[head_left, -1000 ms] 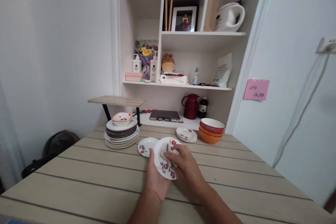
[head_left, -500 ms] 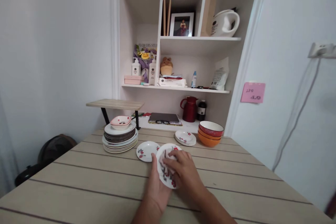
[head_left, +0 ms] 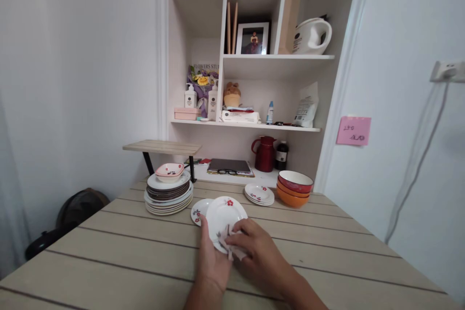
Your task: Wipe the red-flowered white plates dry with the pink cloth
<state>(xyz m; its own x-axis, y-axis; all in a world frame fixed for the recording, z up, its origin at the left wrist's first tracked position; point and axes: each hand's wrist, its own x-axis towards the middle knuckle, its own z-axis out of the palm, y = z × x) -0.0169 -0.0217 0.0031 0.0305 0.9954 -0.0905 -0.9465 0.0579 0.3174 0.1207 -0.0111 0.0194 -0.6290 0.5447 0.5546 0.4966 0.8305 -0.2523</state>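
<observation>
Much of the left hand is out of sight: its fingers pass beneath the plate, so only the thumb, along the left rim, and part of the palm show. The right hand covers the plate's lower right edge, and a crumpled cloth hides part of the flower pattern there; whether it is cloth or paper is hard to tell. Both forearms are cut off by the bottom edge. A second plate lies on the worktop, its right side hidden behind the first. The dark thing at far left is too dim to make out.

The plate is held above the worktop, tilted, its face up. It sits in the left hand's grip, between thumb and hidden fingers, with most of its disc beyond the palm. The right hand's grip is closed on the cloth, fingers bent, pressing it to the plate's lower part. Beyond stand a stack of small plates and, just right of it, bowls.
</observation>
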